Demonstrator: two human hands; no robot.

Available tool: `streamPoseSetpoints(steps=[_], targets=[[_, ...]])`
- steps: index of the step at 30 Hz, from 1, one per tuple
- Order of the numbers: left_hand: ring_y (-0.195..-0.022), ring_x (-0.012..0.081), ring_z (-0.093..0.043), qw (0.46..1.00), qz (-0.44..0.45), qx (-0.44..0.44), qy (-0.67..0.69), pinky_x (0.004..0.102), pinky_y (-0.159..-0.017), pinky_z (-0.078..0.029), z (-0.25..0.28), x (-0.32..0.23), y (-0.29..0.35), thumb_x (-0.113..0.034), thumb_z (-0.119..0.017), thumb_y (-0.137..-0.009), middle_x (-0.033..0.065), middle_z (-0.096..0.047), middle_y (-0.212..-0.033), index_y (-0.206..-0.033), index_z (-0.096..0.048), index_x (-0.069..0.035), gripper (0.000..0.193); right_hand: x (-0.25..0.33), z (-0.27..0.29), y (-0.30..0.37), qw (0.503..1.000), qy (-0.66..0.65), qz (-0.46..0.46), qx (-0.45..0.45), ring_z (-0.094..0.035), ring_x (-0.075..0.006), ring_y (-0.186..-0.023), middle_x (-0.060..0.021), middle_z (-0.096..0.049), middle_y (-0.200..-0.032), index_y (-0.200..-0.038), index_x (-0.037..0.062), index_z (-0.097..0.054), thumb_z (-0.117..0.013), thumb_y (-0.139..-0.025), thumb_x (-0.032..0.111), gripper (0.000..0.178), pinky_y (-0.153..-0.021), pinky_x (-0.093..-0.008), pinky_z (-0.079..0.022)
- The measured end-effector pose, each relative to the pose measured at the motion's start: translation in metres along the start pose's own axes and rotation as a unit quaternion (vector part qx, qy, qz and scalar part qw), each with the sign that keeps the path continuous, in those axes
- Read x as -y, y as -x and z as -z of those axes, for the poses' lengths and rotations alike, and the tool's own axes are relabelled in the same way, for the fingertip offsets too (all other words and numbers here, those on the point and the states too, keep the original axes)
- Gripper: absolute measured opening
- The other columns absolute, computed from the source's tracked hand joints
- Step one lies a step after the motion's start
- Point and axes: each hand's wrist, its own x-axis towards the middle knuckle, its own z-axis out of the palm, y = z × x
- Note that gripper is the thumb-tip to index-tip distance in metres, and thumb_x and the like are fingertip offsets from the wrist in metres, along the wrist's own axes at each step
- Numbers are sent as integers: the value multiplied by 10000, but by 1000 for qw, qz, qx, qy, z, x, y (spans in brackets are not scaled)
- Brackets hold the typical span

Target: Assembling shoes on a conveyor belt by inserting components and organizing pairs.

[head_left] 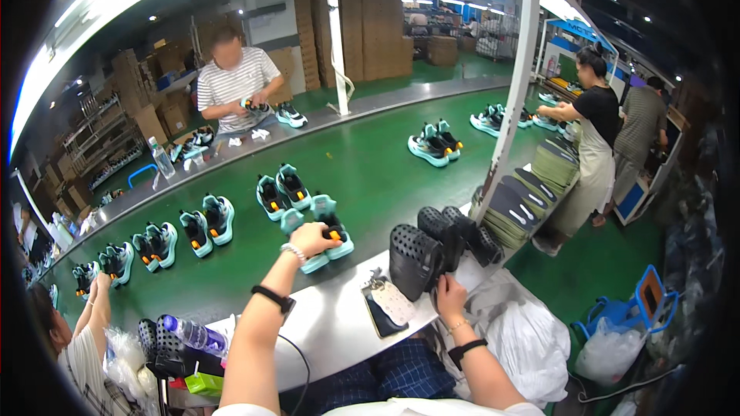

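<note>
My left hand (311, 239) is closed on a teal-and-black sports shoe (343, 244), one of a pair at the near edge of the green conveyor belt (370, 185). Just beyond it, another pair of the same sports shoes (284, 189) rests on the belt. At the bench's front edge, my right hand (451, 295) is closed beside a black perforated clog (415, 260); what its fingers hold, if anything, is hidden. A phone (378, 316) and a light-coloured patterned case or pouch (393, 302) lie between my arms on the white bench (327, 308).
More shoe pairs (206, 223) line the belt. Green-and-black folded stacks (512, 208) stand by a white post (509, 108) at right. A purple-capped bottle (196, 335) is left of my arm, white sheeting (516, 331) at right. Co-workers (235, 88) handle shoes around the belt.
</note>
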Motion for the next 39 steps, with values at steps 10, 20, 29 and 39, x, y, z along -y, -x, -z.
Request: streamPoseSetpoints(steps=[10, 20, 29, 39], targets=[[-891, 288, -615, 967, -65, -75, 236, 360, -801, -486, -47, -12, 210, -226, -691, -847, 156, -632, -1012, -1115, -631, -39, 332, 20, 10, -22, 980, -164, -53, -98, -510, -214, -567, -114, -549, -606, -865, -11, -623, -508, -987, 234, 296, -538, -354, -394], [-1308, 360, -400, 862, 127, -322, 370, 392, -1100, -323, -128, 50, 223, -145, -641, -879, 243, -394, -1391, -1428, -323, 1, 651, 155, 71, -115, 918, 286, 170, 214, -682, -350, -804, -179, -679, -811, -1017, 20, -583, -656, -840, 475, 494, -709, -438, -540], [-1381, 390, -284, 810, 121, -452, 353, 423, -1159, -214, -163, 23, 221, -134, -623, -866, 262, -272, -1478, -1469, -198, 36, 757, 187, 92, -120, 910, 306, 227, 166, -670, -359, -743, -196, -669, -755, -800, -10, -618, -688, -786, 547, 562, -675, -440, -531], [-929, 368, -673, 842, 143, -360, 375, 408, -792, -507, -109, 73, 189, -516, -512, -934, 287, -675, -913, -1085, -620, 91, 635, 325, 2, -13, 758, 138, 252, 586, -668, -376, -717, -236, -671, -749, -758, -48, -682, -729, -743, 495, 545, -700, -424, -541]])
